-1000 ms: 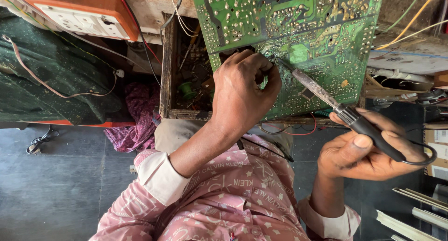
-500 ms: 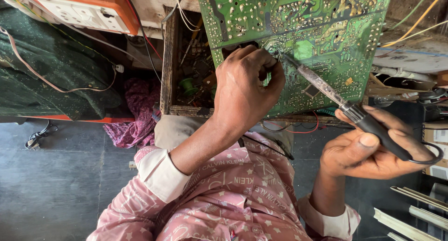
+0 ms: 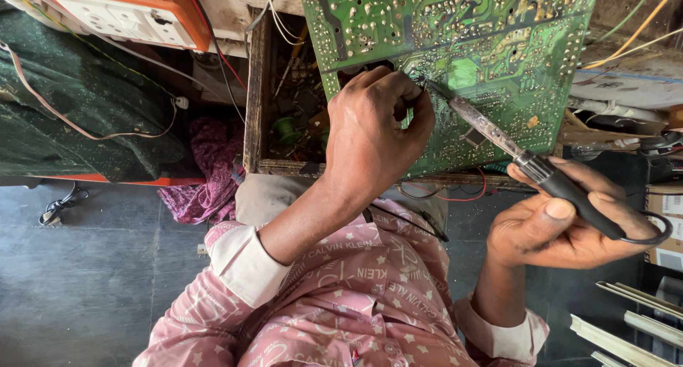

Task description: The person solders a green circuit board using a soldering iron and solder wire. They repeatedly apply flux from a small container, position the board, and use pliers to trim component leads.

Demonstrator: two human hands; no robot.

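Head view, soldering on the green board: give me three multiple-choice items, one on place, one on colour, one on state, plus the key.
1. Where does the tip of the soldering iron sit?
A. On the circuit board
B. On the floor
C. On the orange socket box

2. What colour is the cloth lying under the wooden tray?
A. Blue
B. Magenta
C. White

3. What is the right hand doing?
A. Lying flat and empty
B. Gripping the black handle of the iron
C. Pulling a red wire

Key:
1 A, the metal tip meets the green board beside the left hand, which is pinched at the same spot.
2 B, the crumpled cloth is pink-purple.
3 B, thumb and fingers wrap the handle, its cord looping behind them.
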